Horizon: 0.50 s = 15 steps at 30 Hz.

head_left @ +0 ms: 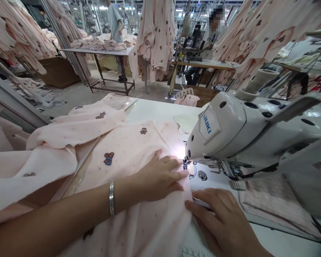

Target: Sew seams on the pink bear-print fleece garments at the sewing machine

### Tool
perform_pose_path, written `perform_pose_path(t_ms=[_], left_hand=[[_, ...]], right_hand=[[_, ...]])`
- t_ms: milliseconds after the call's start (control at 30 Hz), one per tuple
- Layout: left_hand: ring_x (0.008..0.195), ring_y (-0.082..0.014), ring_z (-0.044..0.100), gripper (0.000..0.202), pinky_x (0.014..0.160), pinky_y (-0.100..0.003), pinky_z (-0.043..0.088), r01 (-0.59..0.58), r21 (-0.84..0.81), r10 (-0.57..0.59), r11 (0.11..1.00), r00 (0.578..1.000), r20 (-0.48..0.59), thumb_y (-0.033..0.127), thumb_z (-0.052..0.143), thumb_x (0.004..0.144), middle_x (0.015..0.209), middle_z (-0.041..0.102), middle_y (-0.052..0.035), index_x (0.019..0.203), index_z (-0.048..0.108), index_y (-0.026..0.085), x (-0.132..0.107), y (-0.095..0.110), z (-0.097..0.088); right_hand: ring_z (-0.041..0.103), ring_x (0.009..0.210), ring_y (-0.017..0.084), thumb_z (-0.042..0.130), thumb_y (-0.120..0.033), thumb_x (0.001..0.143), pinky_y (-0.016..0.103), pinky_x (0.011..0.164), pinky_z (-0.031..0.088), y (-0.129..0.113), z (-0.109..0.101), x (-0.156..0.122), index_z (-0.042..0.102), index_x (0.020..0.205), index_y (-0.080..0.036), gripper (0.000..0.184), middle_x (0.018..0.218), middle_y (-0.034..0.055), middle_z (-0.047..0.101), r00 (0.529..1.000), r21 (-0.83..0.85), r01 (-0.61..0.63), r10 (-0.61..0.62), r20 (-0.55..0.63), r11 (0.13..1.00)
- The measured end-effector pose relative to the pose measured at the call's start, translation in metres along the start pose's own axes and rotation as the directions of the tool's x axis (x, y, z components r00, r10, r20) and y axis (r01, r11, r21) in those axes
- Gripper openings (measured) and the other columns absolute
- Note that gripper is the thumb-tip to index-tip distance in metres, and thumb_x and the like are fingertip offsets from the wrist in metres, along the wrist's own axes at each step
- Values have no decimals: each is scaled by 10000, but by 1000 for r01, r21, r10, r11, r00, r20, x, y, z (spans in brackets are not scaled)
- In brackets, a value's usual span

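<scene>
Workshop floor (80, 98) behind the white JUKI sewing machine (222, 125) is smooth grey. Far left of the machine: soft pink printed garments (14, 34) in long drooping folds, boxy brown carton (57, 73) beside them. Nearer, left of machine: loose pink fabric pieces (53, 162), matte, fuzzy, near glossy crinkled plastic (121, 101). Then pink fleece-like panel (128, 150), tiny dots plus bear motifs, spread on the white tabletop (149, 109), right edge at the machine's presser foot (185, 164). Left hand (163, 175), smooth silver bangle (111, 198) on wrist, palm down on panel just left of machine, fingers fanned. Right hand (219, 210), near side of machine, fingers curved, thumb touching panel edge; pinching or only resting, cannot tell. Under machine's arm: checked pink cloth (278, 203), flat.
</scene>
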<state>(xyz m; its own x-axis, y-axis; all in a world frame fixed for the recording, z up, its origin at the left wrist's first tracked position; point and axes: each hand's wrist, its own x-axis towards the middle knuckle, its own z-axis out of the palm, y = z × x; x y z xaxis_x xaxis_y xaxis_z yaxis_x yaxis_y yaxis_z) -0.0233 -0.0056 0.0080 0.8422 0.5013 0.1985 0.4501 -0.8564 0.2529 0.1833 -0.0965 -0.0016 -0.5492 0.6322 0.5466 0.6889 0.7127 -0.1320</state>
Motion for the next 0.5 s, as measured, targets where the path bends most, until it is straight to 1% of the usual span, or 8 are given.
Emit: perform_pose_path(t_ms=[67, 133, 200, 267, 367, 467, 500], left_hand=[[1188, -258, 462, 331, 1017, -537, 277, -38, 11, 38, 999, 999, -24, 370, 467, 944, 1283, 517, -95, 1245, 498, 239, 0, -3, -1], [1139, -220, 491, 275, 1016, -461, 303, -115, -2, 115, 993, 993, -32, 346, 456, 951, 1230, 554, -80, 1178, 549, 222, 0, -5, -3], [1055, -177, 525, 237, 976, -368, 349, -190, -29, 189, 981, 982, -18, 310, 433, 962, 1147, 601, -56, 1103, 594, 207, 2, -7, -5], [981, -157, 541, 240, 919, -318, 382, -225, -40, 225, 973, 974, -12, 299, 420, 968, 1093, 624, -42, 1070, 615, 204, 5, -10, -5], [957, -157, 546, 242, 905, -320, 397, -244, -25, 243, 969, 970, -29, 299, 423, 969, 1093, 629, -40, 1075, 625, 218, 9, -17, -4], [984, -170, 559, 245, 907, -331, 412, -239, 13, 239, 971, 967, -91, 271, 421, 966, 1085, 644, -37, 1069, 639, 230, 8, -24, 0], [993, -173, 564, 244, 905, -332, 418, -222, 19, 222, 975, 966, -131, 270, 423, 963, 1083, 651, -25, 1055, 648, 244, 7, -28, 2]], right_hand=[[519, 925, 226, 500, -54, 833, 387, 787, 376, -1, -1, 1, 664, 1003, -153, 256, 1031, 90, 654, 1000, 13, 16, -16, 6, 1000], [523, 925, 217, 504, -65, 847, 375, 784, 377, -3, -3, 2, 656, 1031, -145, 252, 1052, 69, 669, 999, 43, 28, -29, 33, 999], [522, 903, 206, 495, -69, 857, 370, 775, 377, -2, -3, 3, 651, 1038, -137, 248, 1046, 60, 677, 998, 62, 32, -36, 56, 998], [518, 892, 199, 491, -66, 861, 372, 768, 373, 0, -2, 4, 650, 1024, -132, 236, 1051, 60, 675, 997, 66, 27, -31, 66, 997], [507, 891, 199, 503, -79, 867, 379, 751, 358, 3, 1, 8, 642, 1004, -142, 205, 1063, 48, 665, 997, 32, 1, -4, 83, 999], [506, 859, 197, 527, -135, 868, 376, 707, 349, 0, 3, 12, 628, 967, -160, 143, 1032, 33, 656, 987, -61, -58, 66, 147, 997], [510, 852, 198, 540, -172, 863, 371, 682, 347, -2, 2, 13, 621, 974, -171, 137, 1011, 27, 651, 979, -103, -87, 104, 174, 991]])
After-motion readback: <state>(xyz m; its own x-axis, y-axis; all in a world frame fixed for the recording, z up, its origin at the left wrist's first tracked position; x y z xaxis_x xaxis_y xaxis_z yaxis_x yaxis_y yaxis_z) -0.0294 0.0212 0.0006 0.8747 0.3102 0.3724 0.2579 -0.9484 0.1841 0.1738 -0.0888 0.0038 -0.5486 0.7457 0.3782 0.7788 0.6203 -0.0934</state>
